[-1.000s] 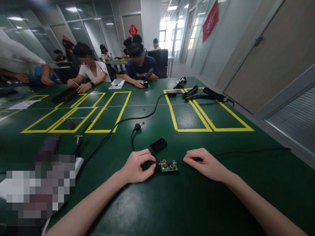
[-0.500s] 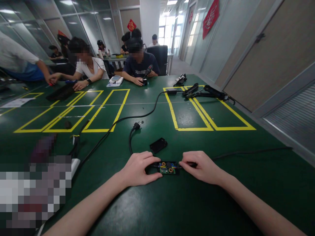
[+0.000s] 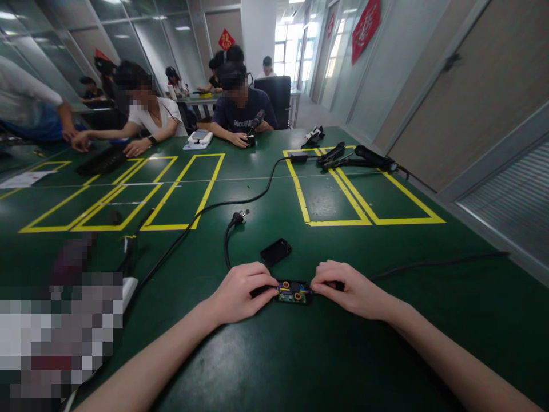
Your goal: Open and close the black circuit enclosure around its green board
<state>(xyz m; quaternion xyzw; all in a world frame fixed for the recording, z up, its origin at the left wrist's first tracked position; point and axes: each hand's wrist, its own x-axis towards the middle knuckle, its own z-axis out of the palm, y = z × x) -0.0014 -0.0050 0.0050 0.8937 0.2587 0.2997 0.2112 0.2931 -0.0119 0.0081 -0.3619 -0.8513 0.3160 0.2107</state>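
Observation:
A small green circuit board [image 3: 291,292] with two copper-coloured ring coils lies in an open black case on the table in front of me. My left hand [image 3: 244,293] is closed at the case's left end, thumb and fingertips pinched on the black power cord where it enters. At the opposite end my right hand [image 3: 349,290] pinches another black cable [image 3: 429,265], which runs off to the right. Fingers partly cover both cord entries. Just behind the case rests a loose black case cover [image 3: 275,252]. A power plug [image 3: 237,218] on a short black cord lies beyond my left hand.
The green table [image 3: 274,355] carries yellow tape outlines [image 3: 338,224]. A long black cord [image 3: 214,205] crosses it to a dark folded device [image 3: 364,159] at the back right. A white power strip [image 3: 129,289] is at left, beside a blurred area. Co-workers sit across the table.
My left thumb has come up from the case's lower edge to the cord at its left end, closing the pinch. My right hand stays at the right end, nearly unmoved.

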